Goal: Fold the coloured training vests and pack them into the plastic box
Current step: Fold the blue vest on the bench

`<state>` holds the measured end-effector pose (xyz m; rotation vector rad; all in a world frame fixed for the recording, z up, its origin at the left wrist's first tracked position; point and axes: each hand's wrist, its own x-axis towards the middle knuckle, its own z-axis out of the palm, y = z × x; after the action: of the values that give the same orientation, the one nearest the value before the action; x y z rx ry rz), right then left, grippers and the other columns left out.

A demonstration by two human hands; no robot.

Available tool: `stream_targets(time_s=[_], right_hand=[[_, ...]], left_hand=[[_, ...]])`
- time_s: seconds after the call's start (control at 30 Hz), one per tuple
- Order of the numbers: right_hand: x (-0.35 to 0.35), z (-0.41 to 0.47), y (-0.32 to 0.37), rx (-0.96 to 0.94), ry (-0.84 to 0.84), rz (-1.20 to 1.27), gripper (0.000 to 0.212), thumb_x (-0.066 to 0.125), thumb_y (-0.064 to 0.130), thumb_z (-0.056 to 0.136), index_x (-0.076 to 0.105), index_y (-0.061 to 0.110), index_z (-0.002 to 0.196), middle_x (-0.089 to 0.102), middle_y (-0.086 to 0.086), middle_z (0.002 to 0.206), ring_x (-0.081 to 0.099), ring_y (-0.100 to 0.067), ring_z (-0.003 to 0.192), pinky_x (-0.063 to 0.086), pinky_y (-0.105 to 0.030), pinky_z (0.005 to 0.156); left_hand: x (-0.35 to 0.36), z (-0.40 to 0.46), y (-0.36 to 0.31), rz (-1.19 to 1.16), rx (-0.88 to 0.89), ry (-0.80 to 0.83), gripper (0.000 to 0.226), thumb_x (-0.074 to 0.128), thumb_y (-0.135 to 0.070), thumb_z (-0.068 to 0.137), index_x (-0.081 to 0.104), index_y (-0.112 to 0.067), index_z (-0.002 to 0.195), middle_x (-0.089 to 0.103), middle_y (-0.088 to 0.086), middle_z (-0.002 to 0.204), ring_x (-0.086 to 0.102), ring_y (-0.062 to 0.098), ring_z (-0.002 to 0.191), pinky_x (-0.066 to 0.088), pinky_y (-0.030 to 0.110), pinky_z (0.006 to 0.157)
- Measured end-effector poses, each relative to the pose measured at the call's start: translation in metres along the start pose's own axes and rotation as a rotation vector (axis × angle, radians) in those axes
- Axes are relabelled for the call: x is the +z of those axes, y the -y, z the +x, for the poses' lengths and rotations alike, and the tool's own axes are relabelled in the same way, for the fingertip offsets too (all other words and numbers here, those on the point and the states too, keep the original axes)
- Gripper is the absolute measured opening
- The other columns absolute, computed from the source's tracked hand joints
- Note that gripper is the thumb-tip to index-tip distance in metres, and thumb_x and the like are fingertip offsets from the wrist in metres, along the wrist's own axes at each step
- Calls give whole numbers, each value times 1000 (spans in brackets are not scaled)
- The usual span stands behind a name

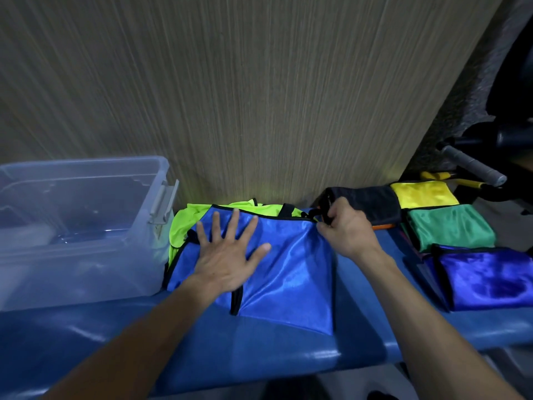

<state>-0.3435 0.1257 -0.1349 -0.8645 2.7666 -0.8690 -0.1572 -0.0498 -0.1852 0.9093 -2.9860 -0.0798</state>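
Folding stage, head view: your left hand (227, 249) lies flat, fingers straight and spread wide, palm down on the shiny royal-blue training vest with black trim (285, 272), which is spread on the padded blue vinyl bench (202, 350) just right of the translucent plastic storage box with a grey latch (80, 226). Your right hand (346, 226) has its fingers curled, pinching the black-edged strap at the vest's far right corner; the fingertips are partly hidden, so the exact grip cannot be told. To do this step well, keep the flat palm as an anchor so the slippery satin does not creep, draw the pinched corner taut, then carry it across in 1 smooth motion toward the anchored side, matching trim to trim before you release. A neon yellow-green vest (184, 223) lies crumpled beneath the blue one at its far left, touching the box wall; take care not to drag it along. Both forearms reach forward from the lower frame edge, the left angled inward, the right bent at the wrist over the corner. At right, 4 folded pieces, black (372, 200), yellow (424, 194), green (452, 232) and deep blue-violet (487, 278), wait on the bench; the box appears to hold no vests yet.
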Motion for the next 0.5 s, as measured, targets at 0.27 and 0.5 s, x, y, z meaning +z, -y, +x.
stream_targets(time_s=[0.27, 0.5], right_hand=[[24, -27, -22, 371, 218, 411, 43, 68, 46, 92, 67, 3, 86, 59, -6, 67, 59, -20, 49, 54, -29, 50], [28, -39, -21, 408, 118, 630, 39, 75, 33, 89, 65, -4, 92, 69, -20, 86, 67, -35, 79, 54, -46, 66]], left_hand=[[1, 14, 41, -57, -189, -16, 58, 14, -51, 107, 5, -34, 162, 10, 2, 170, 17, 33, 152, 11, 51, 124], [-10, 7, 40, -81, -219, -74, 54, 25, -46, 108, 23, -31, 160, 33, -3, 162, 41, 32, 136, 30, 45, 111]])
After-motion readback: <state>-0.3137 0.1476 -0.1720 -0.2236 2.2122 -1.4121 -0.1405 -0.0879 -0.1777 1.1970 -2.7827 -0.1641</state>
